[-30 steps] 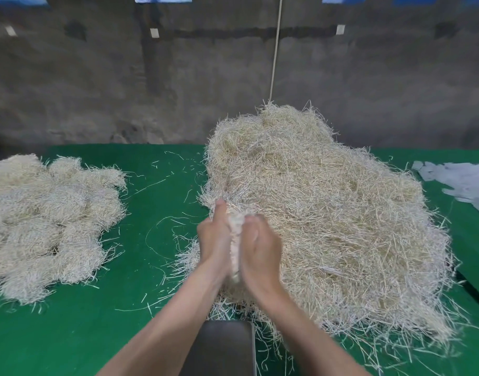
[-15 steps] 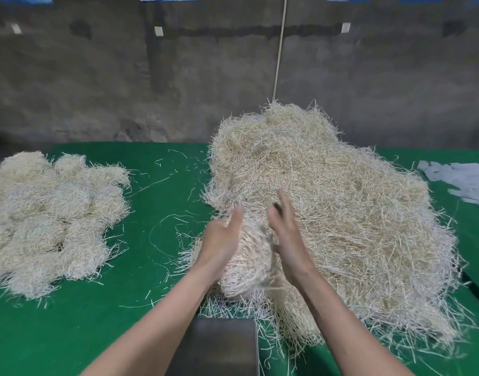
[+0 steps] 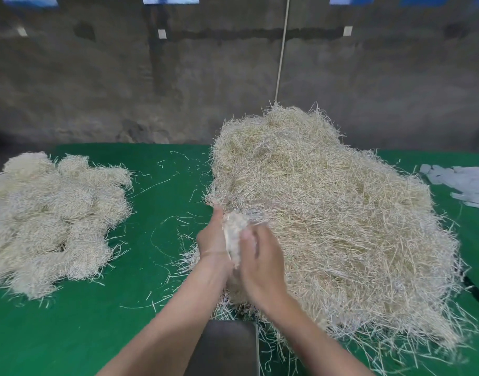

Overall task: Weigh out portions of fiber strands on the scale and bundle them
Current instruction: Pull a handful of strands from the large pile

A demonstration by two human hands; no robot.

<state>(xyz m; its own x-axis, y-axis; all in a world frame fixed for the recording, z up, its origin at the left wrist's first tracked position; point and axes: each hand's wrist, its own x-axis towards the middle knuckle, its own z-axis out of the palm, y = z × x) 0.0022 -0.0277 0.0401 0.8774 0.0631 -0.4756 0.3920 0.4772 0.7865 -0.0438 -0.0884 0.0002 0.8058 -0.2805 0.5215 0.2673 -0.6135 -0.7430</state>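
Grip: left hand (image 3: pixel 212 240) clenched round a small wad of fiber strands (image 3: pixel 234 233), thumb up along its near side. Right hand (image 3: pixel 260 257) pressed to the wad's other side and motion-blurred; cannot tell whether its fingers wrap it or lie flat. The wad sits at centre frame, mostly hidden between the palms, with only the pale top edge showing.

Bottom centre: scale (image 3: pixel 224 348), a dark grey slab. Both forearms cross its corners, the frame cuts its near end, and no display is visible.

Green tabletop (image 3: pixel 151 308), with stray strands scattered across the middle.

Right of centre: loose heap (image 3: pixel 341 226), tall and tangled. The hands are at its lower left edge, touching it, and its near fringe spills beside the scale.

Left edge: bundled portions (image 3: pixel 51 218), clumped together, cut off by the frame, too matted to count.

Right edge: white scraps (image 3: pixel 466 183), flat and cut off; material unclear.

Far: grey wall (image 3: pixel 124 77), with a thin cord (image 3: pixel 283 50) hanging behind the heap, its lower end hidden.
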